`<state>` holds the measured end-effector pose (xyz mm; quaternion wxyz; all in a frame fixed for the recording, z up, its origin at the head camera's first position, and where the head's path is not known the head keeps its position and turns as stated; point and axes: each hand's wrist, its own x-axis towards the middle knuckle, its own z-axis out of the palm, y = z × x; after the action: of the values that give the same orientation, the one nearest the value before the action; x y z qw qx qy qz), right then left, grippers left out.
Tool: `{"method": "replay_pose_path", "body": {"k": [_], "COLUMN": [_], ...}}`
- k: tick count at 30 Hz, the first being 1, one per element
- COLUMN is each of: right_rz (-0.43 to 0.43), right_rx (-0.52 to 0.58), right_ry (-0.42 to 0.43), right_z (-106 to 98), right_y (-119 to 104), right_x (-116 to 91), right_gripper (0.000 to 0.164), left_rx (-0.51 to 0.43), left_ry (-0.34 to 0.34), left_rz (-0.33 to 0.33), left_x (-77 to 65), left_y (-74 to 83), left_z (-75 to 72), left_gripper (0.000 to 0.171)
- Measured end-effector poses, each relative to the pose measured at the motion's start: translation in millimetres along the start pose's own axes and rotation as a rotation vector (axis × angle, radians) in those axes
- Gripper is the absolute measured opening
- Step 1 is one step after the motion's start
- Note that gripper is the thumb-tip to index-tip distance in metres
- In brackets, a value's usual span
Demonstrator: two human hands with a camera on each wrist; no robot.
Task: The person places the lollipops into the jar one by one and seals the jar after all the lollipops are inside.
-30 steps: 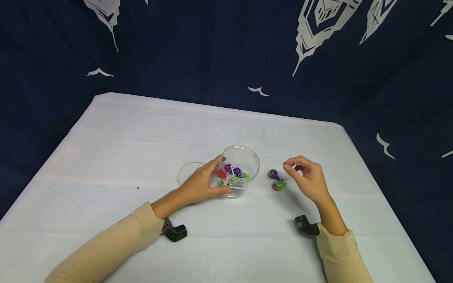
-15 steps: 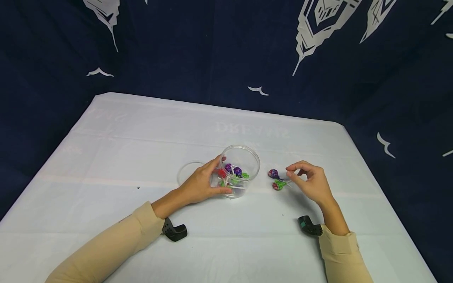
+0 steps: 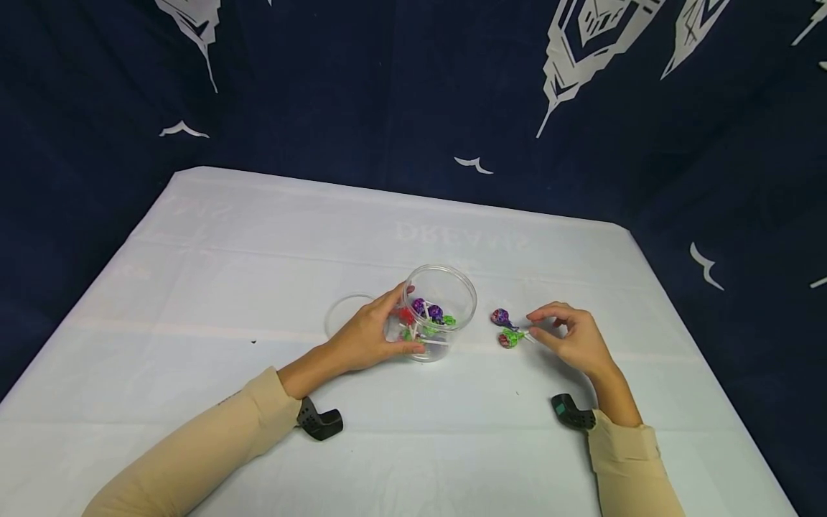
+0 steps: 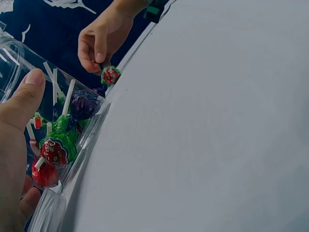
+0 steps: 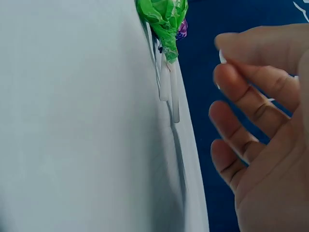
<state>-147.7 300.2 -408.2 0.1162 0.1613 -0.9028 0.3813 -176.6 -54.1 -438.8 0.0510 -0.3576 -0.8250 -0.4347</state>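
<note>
A clear plastic jar stands on the white table, its open mouth tilted up toward the camera. My left hand grips its left side, thumb in front and fingers behind. Inside lie several wrapped lollipops, red, green and purple, with white sticks. To the jar's right, a purple lollipop and a green-and-red lollipop rest side by side on the cloth. My right hand hovers at their stick ends, thumb and fingers loosely bent and apart. In the right wrist view the two sticks are clear of the fingertips.
A clear round lid lies flat behind my left hand, partly covered by it. A small dark speck marks the cloth at left. A dark blue curtain with white prints hangs behind the table's far edge.
My right hand has moved a little right and toward me, lowering to the sticks, its thumb and forefinger parting. The left hand and jar have stayed in place.
</note>
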Motion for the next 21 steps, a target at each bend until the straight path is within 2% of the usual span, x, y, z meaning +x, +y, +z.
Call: {"method": "replay_pose_path", "body": {"k": [5, 12, 21], "right_rz": [0.013, 0.008, -0.013], "right_rx": [-0.07, -0.126, -0.139], "right_ry": [-0.026, -0.059, -0.096], "right_z": [-1, 3, 4], "right_y": [-8, 21, 29], "right_x": [0, -2, -3], "right_gripper": [0.017, 0.016, 0.017], "left_rx": [-0.011, -0.012, -0.017], "left_ry": [0.002, 0.0, -0.001], "left_rz": [0.003, -0.012, 0.0], "left_x": [0.7, 0.2, 0.6], "left_y": [0.6, 0.7, 0.2], "left_z": [0.0, 0.4, 0.2], "left_gripper": [0.101, 0.103, 0.101]}}
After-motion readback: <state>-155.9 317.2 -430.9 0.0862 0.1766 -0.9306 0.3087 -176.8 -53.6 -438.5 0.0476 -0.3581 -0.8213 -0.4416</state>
